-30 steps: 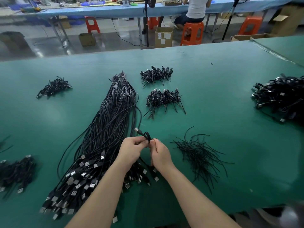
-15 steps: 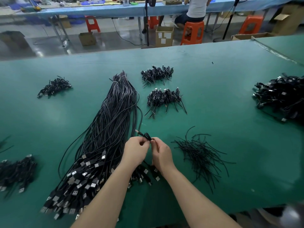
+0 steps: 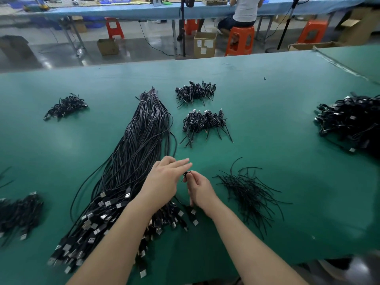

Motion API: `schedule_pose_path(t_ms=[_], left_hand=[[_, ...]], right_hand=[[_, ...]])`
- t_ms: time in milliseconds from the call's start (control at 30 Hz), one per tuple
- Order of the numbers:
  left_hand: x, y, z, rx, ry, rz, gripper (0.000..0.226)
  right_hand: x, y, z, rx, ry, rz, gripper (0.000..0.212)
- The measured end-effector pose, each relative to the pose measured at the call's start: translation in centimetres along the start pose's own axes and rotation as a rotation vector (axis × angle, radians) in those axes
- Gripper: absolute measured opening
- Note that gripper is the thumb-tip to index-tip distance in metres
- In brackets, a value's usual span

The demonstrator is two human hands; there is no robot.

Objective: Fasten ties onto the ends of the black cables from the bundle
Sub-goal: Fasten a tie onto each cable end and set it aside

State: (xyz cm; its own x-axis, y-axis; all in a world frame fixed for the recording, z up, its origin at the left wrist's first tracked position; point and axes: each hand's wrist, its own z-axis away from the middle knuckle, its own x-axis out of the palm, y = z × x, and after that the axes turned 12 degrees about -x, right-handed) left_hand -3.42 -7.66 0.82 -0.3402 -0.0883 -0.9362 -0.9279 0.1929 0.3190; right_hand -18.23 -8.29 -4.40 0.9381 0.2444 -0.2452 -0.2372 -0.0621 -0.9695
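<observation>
Fingers (image 3: 181,162) of my left hand (image 3: 162,184) lie straight and loose, holding nothing, above the near end of the bundle; my right hand (image 3: 200,189) pinches a small coiled black cable (image 3: 186,174) between thumb and fingertips, just right of the left hand and above the bench surface.

Green bench (image 3: 277,124): carries everything listed below.

Long cable bundle (image 3: 131,161): black cables running from a tied tip near the bench middle down to the near left edge, where silver USB plugs (image 3: 102,219) fan out under my left forearm.

Large heap of coiled cables (image 3: 349,122): at the right edge of the bench.

Loose black ties (image 3: 248,194): a scattered pile just right of my right hand, toward the near edge.

Two piles of finished coils: one (image 3: 205,122) right of the bundle's upper half, one (image 3: 195,91) behind it, toward the far edge.

Smaller coil pile (image 3: 64,105): toward the far left of the bench.

Dark cable heap (image 3: 18,212): at the left edge, near side.

Beyond the far edge: a cardboard box (image 3: 204,44), orange stools (image 3: 239,40), and a seated person (image 3: 244,11) at a blue table (image 3: 144,11).
</observation>
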Motion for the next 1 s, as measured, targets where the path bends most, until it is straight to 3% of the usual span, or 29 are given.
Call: schedule_pose_path(t_ms=[100, 267, 500, 733, 900, 1000], left_hand=[[0.6, -0.8, 0.0, -0.018, -0.058, 0.06, 0.046], [1.1, -1.0, 0.1, -0.039, -0.007, 0.089, 0.032], [0.8, -1.2, 0.0, -0.079, 0.03, 0.065, 0.01], [1.5, -0.7, -0.1, -0.265, 0.02, 0.047, 0.012], [1.8, -0.6, -0.7, -0.319, 0.002, 0.047, 0.008], [1.9, -0.7, -0.8, -0.34, -0.023, 0.029, 0.009]], right_hand=[[-1.0, -0.6, -0.1, 0.064, -0.123, -0.152, 0.031], [-1.9, -1.3, -0.5, 0.086, -0.261, -0.145, 0.031], [-1.6, -1.2, -0.3, 0.083, -0.295, -0.097, 0.029], [-1.4, -0.7, -0.3, 0.09, -0.307, -0.113, 0.023], [-0.9, -0.3, 0.1, -0.088, -0.302, 0.256, 0.013], [-0.6, 0.0, 0.2, -0.13, -0.251, 0.304, 0.022]])
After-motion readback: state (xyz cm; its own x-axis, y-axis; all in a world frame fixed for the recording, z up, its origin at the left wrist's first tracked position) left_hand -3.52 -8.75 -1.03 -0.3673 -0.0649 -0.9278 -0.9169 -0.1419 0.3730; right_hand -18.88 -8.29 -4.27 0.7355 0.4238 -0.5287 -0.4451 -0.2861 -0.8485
